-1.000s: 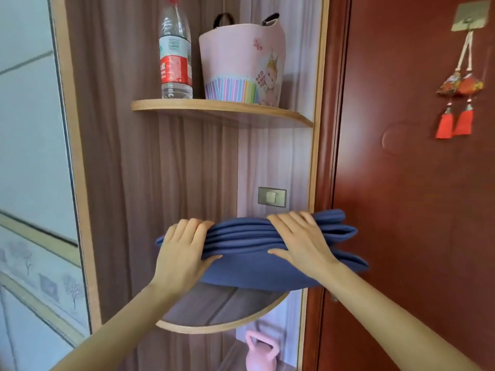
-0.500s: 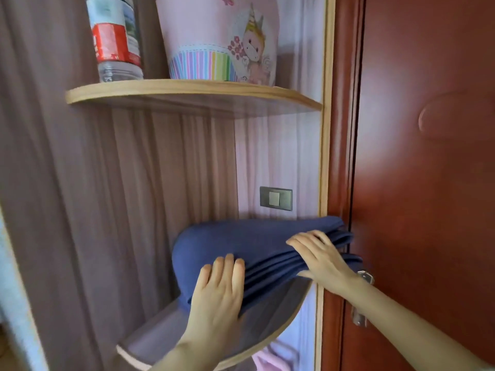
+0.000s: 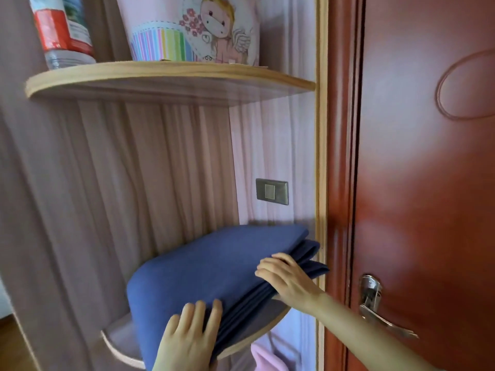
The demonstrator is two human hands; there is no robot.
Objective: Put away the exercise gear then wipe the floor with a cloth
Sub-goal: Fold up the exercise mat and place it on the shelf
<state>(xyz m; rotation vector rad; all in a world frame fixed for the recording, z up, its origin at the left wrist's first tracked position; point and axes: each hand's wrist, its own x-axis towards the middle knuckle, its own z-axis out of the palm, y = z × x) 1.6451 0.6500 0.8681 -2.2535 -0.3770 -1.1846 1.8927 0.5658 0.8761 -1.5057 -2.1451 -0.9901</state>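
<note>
A folded blue exercise mat [image 3: 214, 263] lies on the lower curved wooden shelf [image 3: 254, 337] of a corner unit, its stacked layers facing the front and right. My left hand [image 3: 187, 341] presses flat against the mat's front edge, fingertips resting on its top. My right hand [image 3: 289, 282] holds the mat's right side, fingers bent over the upper layers and the thumb hidden beneath. The mat's right corner pokes past the shelf's side frame.
The upper shelf [image 3: 160, 76] carries a plastic bottle [image 3: 61, 30] and a pink fabric basket [image 3: 195, 28]. A wall switch [image 3: 272, 191] sits behind the mat. A red door [image 3: 428, 183] with a metal handle [image 3: 375, 303] stands close on the right. Something pink [image 3: 267, 357] shows below the shelf.
The mat went from being held in front of the shelf to lying on it, pushed deeper toward the back. My left hand shifted from gripping to pressing its front edge.
</note>
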